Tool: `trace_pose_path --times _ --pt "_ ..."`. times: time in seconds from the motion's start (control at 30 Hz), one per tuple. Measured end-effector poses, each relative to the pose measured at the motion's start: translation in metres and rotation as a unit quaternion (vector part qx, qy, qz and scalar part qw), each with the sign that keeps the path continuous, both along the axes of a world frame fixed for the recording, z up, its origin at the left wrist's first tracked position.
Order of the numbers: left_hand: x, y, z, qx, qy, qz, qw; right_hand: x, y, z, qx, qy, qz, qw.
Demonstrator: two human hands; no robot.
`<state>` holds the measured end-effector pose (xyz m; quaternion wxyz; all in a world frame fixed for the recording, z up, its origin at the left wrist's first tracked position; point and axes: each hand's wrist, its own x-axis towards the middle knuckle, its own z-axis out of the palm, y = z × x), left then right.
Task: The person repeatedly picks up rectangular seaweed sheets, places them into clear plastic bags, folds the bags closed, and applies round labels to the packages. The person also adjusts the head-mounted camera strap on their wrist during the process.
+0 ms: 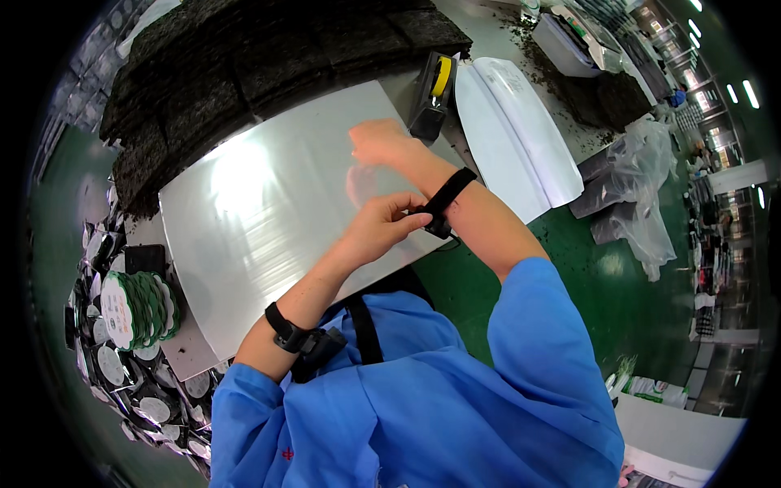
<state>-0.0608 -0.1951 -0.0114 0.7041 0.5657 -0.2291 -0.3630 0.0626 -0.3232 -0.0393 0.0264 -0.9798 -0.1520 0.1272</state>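
Observation:
My left hand point(381, 229) pinches a small black device point(438, 224) on the underside of my right wrist, thumb and forefinger closed on it. A black wrist strap point(452, 193) holds this device round my right forearm. My right hand point(381, 141) is curled into a loose fist above a shiny metal sheet point(268, 220), with nothing seen in it. Another black strap with a boxy device point(303, 340) sits on my left forearm. The metal sheet lies flat on the table before me and mirrors the light.
Dark, rough-textured slabs point(277, 69) are stacked along the sheet's far side. A black tape dispenser point(431, 98) and white paper point(512, 130) lie right of it. Spools of green wire point(138, 309) stand at left. Clear plastic film point(634, 195) hangs off the table's right.

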Motion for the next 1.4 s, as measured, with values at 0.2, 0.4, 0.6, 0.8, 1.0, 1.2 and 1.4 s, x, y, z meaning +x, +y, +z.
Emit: trace_pose_path --times 0.2,0.4,0.6,0.8,1.0,1.2,1.4 --pt "0.004 -0.011 0.012 -0.012 -0.008 0.098 0.995 -0.026 0.009 -0.011 -0.131 -0.059 0.135 0.980" --pt "0.011 -0.014 0.009 0.040 0.035 0.097 0.994 -0.037 0.016 -0.030 -0.054 -0.045 0.219 0.973" --pt "0.006 -0.015 -0.002 0.117 -0.034 0.137 0.983 -0.024 0.012 -0.016 -0.045 0.017 0.104 0.993" --pt "0.042 0.012 -0.032 0.092 -0.043 0.192 0.976 -0.018 -0.021 -0.016 0.235 -0.177 -0.059 0.954" --pt "0.114 0.060 -0.049 0.136 -0.004 0.378 0.916 -0.102 0.073 0.039 0.563 -0.030 -0.022 0.826" --pt "0.142 0.068 -0.076 0.405 -0.267 0.418 0.768 -0.146 0.149 0.043 0.543 -0.017 -0.021 0.839" --pt "0.145 0.081 -0.089 0.413 -0.434 0.363 0.713 -0.132 0.148 0.026 0.608 0.207 -0.069 0.764"
